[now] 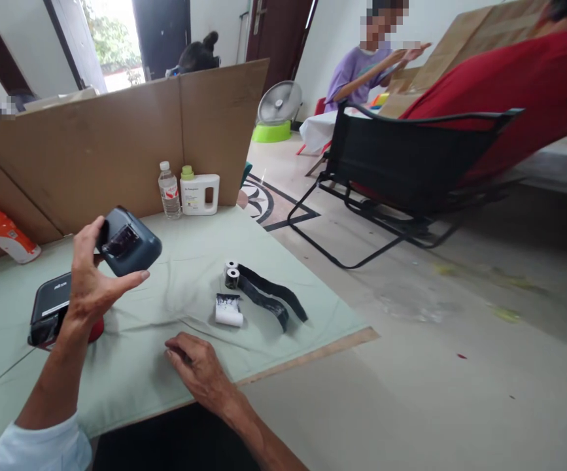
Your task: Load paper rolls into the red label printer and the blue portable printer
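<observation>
My left hand (91, 278) is raised over the table, gripping a small dark blue device (140, 242) with rounded corners and a glossy dark panel. Its fingers sit at the far edge and the thumb along the near side. Below and partly behind that wrist lies another dark device (48, 307) with a red lower part. My right hand (199, 369) rests near the table's front edge, fingers loosely curled and slightly apart, with nothing visible in them. Beyond it are a white roll (229, 317) with black smudges and two small rolls (232, 275) trailing black strips (268, 301).
A cardboard screen (116, 144) stands along the table's far side. Before it are a water bottle (169, 190), a white jug (199, 193) and a tilted orange bottle (3, 229). To the right, a person in red occupies a black folding chair (405, 150); a fan (278, 108) stands behind.
</observation>
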A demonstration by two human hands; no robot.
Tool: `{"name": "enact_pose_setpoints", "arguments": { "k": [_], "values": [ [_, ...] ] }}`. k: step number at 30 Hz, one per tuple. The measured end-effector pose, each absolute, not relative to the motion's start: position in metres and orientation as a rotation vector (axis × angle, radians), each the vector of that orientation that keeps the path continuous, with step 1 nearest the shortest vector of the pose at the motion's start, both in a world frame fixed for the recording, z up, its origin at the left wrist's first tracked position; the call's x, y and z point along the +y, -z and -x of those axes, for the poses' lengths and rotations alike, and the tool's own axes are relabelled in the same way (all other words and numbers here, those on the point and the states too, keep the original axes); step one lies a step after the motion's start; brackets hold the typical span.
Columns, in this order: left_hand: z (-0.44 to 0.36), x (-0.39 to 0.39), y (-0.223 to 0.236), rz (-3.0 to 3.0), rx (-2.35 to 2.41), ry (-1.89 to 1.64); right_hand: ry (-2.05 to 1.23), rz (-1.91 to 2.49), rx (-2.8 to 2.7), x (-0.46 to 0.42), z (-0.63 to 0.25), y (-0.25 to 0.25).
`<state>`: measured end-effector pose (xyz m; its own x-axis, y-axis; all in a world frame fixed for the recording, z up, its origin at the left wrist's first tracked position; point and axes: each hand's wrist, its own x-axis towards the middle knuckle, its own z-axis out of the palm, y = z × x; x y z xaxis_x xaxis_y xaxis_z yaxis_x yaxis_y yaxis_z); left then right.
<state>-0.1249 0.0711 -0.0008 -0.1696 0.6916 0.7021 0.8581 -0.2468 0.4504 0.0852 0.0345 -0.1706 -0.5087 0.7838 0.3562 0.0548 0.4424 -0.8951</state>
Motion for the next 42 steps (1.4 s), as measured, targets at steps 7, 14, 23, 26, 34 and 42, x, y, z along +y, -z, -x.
{"name": "enact_pose_setpoints", "arguments": {
  "k": [7, 14, 23, 26, 34, 42],
  "values": [
    [0.126, 0.091, 0.029, 2.115, -1.782, 1.201, -1.123, 0.732, -1.879, 0.034, -0.082, 0.173],
    [0.107, 0.129, 0.087, 2.448, -1.850, 0.854, -1.105, 0.725, -1.869, 0.034, -0.080, 0.173],
    [0.106, 0.194, 0.117, 2.504, -1.970, 0.784, -1.153, 0.744, -1.845, 0.035, -0.080, 0.171],
    [0.107, 0.210, 0.123, 2.518, -1.957, 0.801, -1.151, 0.745, -1.845, 0.036, -0.079, 0.172],
    [0.101, 0.234, 0.129, 2.587, -1.984, 0.776, -1.123, 0.742, -1.853, 0.039, -0.079, 0.173],
    [0.106, 0.226, 0.132, 2.598, -2.088, 0.729, -1.077, 0.744, -1.884, 0.039, -0.080, 0.168]
  ]
}}
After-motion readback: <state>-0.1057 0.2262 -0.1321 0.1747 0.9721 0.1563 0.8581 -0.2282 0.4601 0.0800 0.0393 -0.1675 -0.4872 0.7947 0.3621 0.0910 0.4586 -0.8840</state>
